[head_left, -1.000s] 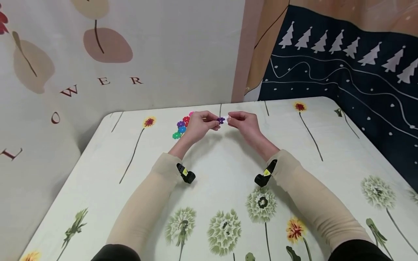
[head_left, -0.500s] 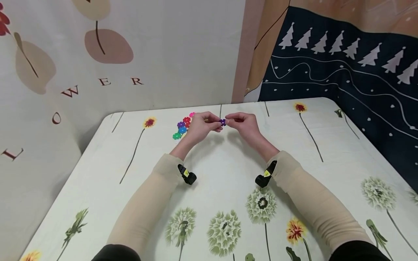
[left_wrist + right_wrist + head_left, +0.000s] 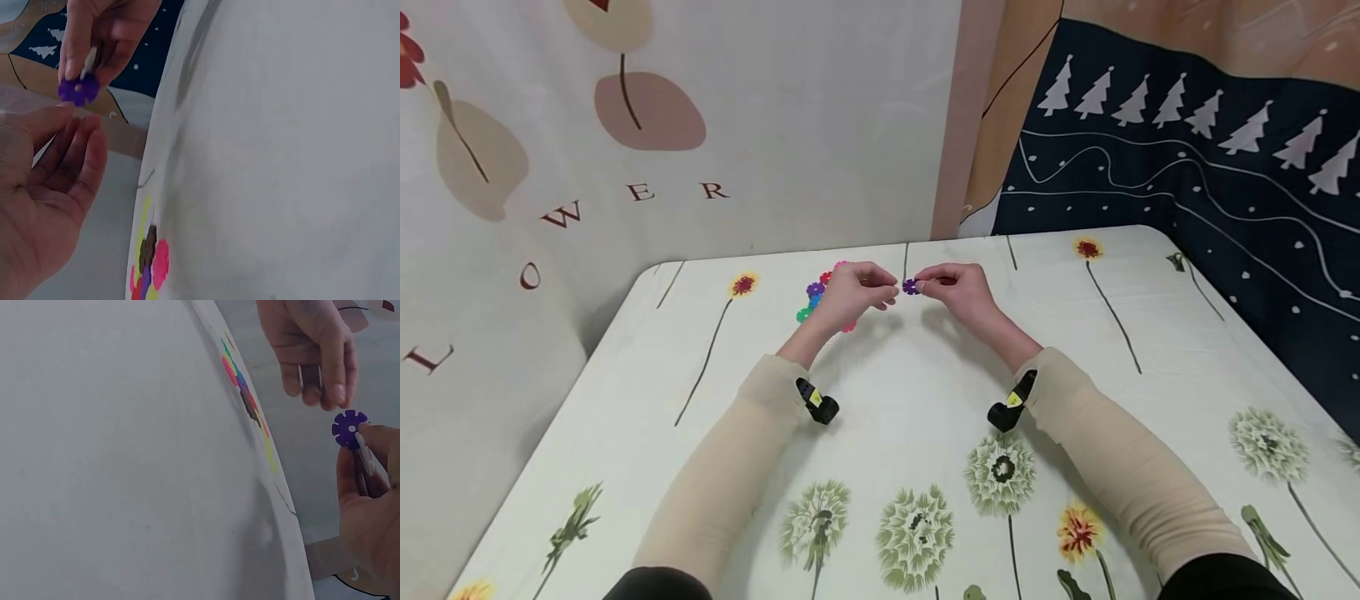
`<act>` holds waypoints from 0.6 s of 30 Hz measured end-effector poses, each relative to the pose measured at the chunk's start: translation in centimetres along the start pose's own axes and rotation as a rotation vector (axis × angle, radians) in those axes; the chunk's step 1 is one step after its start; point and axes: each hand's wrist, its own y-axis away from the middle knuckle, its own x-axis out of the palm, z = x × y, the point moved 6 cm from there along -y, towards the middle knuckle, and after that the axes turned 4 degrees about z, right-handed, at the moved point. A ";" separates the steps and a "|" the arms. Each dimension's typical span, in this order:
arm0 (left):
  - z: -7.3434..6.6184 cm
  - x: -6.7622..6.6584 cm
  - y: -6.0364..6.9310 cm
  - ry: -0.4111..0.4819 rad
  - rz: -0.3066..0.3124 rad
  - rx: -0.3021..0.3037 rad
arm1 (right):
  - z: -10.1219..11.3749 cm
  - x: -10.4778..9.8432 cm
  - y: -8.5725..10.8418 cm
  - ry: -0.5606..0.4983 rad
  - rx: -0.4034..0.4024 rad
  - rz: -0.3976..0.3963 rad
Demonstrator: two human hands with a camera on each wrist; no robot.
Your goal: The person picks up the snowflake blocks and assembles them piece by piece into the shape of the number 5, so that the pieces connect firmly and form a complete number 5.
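A purple notched disc (image 3: 911,287) with a small centre hole is pinched between thumb and fingers of my right hand (image 3: 961,293). A white piece (image 3: 365,456) stands crosswise at the disc, partly hidden by those fingers in the right wrist view. My left hand (image 3: 854,293) is just left of the disc, fingers slightly bent and holding nothing. In the right wrist view a small gap shows between the left fingertips and the purple disc (image 3: 350,429). Both hands are raised above the table's far part.
Several coloured discs, among them a green one (image 3: 804,315) and a purple one (image 3: 815,289), lie on the table behind and beside the left hand. The flower-print tablecloth (image 3: 895,400) reaches to the far edge, where a pale curtain (image 3: 820,125) and a dark tree-print cloth (image 3: 1097,158) hang.
The left hand has let go of the purple disc and moved slightly left. The right hand has kept its grip, and the white piece has come together with the disc.
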 end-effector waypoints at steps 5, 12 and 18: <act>1.4 -1.9 0.5 -0.083 0.020 -0.080 | -0.2 -0.3 0.0 0.016 0.029 -0.003; 3.1 -3.9 1.7 -0.215 0.127 -0.153 | -0.3 -0.9 0.1 -0.008 0.055 -0.026; 4.2 -4.8 2.2 -0.359 0.129 -0.180 | 0.1 -1.8 -0.1 -0.006 0.043 -0.055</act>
